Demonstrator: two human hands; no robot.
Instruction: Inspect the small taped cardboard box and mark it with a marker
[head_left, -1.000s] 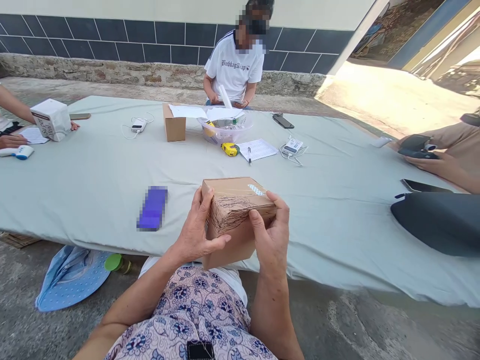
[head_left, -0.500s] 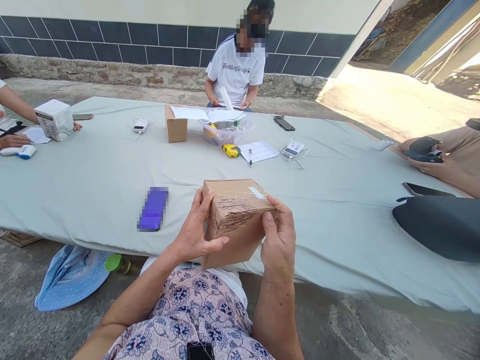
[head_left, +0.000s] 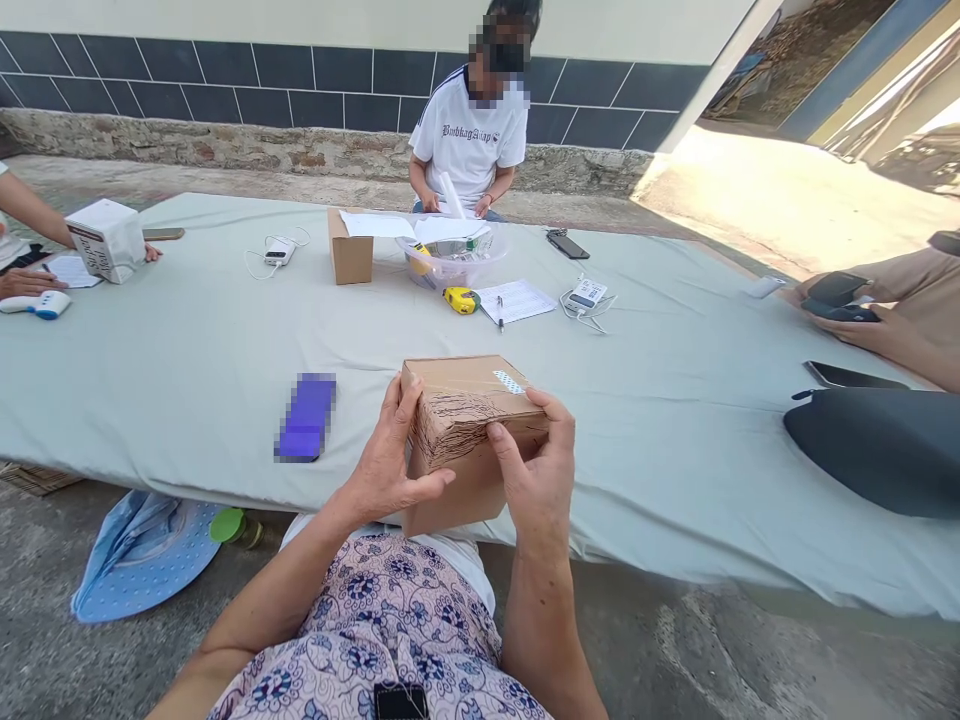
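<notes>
A brown cardboard box [head_left: 465,400] stands near the table's front edge, in front of my body. Dark scribble-like lines cover its near upper corner, and a patterned strip of tape [head_left: 509,381] lies on its top. My left hand [head_left: 390,455] steadies the box from the left, fingers along its side and thumb held out in front of the near face. My right hand [head_left: 536,455] grips the right part of the near top edge, thumb on the front and fingers over the top. The fingertips on the far sides are partly hidden.
On the cloth-covered table [head_left: 225,330] lie a purple blurred item [head_left: 306,418], a yellow tape measure [head_left: 460,300], paper [head_left: 517,301] and a dark pouch [head_left: 877,450]. A plastic basin [head_left: 457,268] stands farther back. People sit across and at both sides.
My right hand has slid left along the box's top edge, its thumb now closer to the scribbled corner. The box has shifted very slightly left; my left hand keeps nearly the same hold.
</notes>
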